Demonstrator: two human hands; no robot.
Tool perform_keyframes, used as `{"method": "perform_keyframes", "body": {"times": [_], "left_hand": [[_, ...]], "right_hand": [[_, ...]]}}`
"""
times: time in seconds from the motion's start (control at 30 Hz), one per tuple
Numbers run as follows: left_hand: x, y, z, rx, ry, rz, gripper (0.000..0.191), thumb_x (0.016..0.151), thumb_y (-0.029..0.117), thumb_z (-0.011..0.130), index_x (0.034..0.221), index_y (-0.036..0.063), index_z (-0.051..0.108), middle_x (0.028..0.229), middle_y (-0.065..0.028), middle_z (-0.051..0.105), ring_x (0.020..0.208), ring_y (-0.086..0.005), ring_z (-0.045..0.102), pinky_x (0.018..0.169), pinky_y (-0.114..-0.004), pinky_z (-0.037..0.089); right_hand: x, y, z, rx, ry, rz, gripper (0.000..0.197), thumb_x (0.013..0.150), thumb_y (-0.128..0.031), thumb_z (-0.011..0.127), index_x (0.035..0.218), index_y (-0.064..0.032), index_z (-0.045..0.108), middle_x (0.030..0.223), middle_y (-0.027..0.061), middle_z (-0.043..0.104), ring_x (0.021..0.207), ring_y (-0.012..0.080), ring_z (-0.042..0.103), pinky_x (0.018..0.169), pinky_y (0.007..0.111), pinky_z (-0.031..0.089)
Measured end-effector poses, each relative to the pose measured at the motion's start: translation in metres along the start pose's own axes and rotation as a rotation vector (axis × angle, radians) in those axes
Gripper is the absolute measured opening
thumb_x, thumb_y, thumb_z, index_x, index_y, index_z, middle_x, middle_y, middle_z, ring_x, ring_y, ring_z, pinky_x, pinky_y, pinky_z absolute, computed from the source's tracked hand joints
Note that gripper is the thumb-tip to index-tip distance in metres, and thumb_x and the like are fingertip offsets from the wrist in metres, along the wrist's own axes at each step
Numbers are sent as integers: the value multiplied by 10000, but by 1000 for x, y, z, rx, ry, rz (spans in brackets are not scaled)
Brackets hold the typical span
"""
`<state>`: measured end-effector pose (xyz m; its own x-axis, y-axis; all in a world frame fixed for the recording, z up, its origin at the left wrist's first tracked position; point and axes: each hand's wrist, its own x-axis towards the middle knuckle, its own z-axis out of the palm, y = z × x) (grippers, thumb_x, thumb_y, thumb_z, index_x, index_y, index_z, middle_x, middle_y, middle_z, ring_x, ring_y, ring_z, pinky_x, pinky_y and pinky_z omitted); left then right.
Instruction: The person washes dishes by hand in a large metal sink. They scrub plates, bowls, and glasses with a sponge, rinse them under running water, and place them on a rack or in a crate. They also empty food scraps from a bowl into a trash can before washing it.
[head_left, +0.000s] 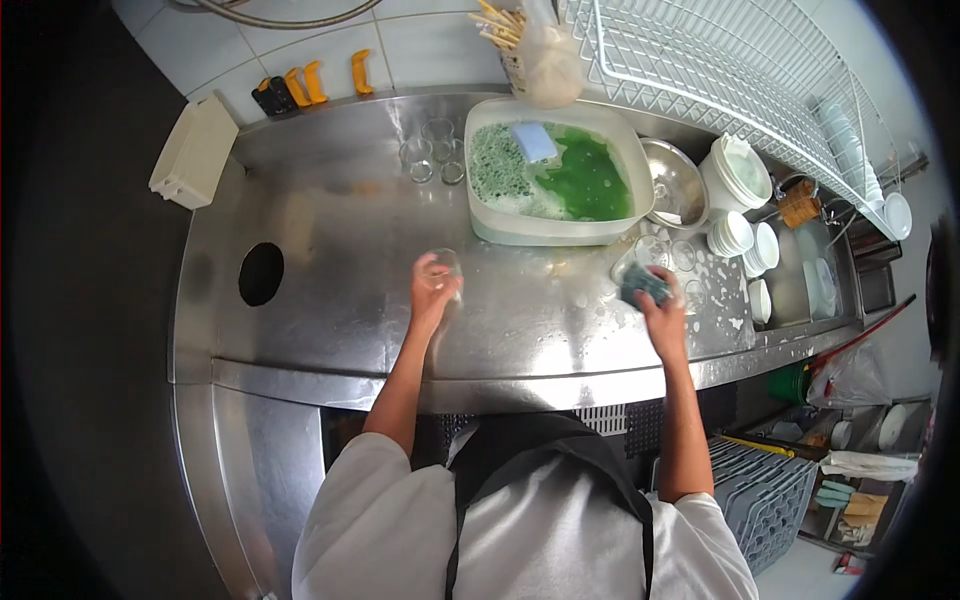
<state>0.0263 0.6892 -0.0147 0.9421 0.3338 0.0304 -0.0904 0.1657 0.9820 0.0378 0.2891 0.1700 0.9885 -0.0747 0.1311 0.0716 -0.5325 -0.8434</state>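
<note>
A clear drinking glass (447, 262) is gripped in my left hand (429, 283), above the steel counter (330, 300) in front of the tub. My right hand (666, 309) holds a dark green scouring sponge (642, 286), partly blurred. Just behind that sponge, several clear glasses (660, 249) rest on the wet counter, some hidden by the hand. Between and beyond both hands is a white plastic tub (555, 234) of green soapy water, with a blue sponge (534, 142) in it. Several more glasses (435, 154) stand left of the tub.
A round hole (261, 274) opens in the counter at left. Steel bowl (679, 184), white bucket (736, 176) and stacked white bowls (730, 234) lie right, beside a sink (795, 289). Overhead hangs a wire rack (712, 82). Knives with yellow handles (361, 71) line the back edge.
</note>
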Motion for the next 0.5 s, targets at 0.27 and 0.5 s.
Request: {"method": "perform_keyframes", "body": {"times": [0.27, 0.5], "left_hand": [[-35, 78, 94, -612, -675, -706, 711, 927, 384, 694, 1504, 107, 385, 1043, -124, 674, 814, -214, 657, 646, -351, 556], [-18, 124, 102, 1154, -575, 384, 1003, 708, 397, 886, 1529, 96, 395, 1133, -144, 662, 973, -302, 672, 828, -408, 558]], "right_hand": [[24, -54, 115, 78, -528, -207, 283, 967, -290, 679, 1122, -54, 665, 1073, 129, 694, 912, 199, 659, 745, 347, 544], [22, -42, 150, 438, -804, 444, 684, 953, -569, 586, 1218, 59, 644, 1183, 181, 673, 1131, 238, 612, 985, 354, 458]]}}
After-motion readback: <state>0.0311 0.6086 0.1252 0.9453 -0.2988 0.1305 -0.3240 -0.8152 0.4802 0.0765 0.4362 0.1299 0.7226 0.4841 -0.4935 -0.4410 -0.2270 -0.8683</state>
